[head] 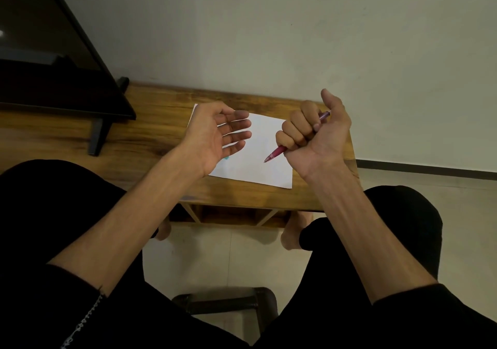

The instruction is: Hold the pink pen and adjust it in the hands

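Observation:
A white sheet of paper lies on a low wooden table, with a small teal mark near its left edge. My right hand is raised over the paper's right side, fingers curled round a pink pen whose tip points down and left at the sheet. My left hand hovers palm up over the paper's left part, fingers relaxed and spread, holding nothing.
A black flat screen on a dark stand occupies the table's left end. A pale wall rises right behind the table. Below are my dark-clothed knees, bare feet on a tiled floor, and a dark stool.

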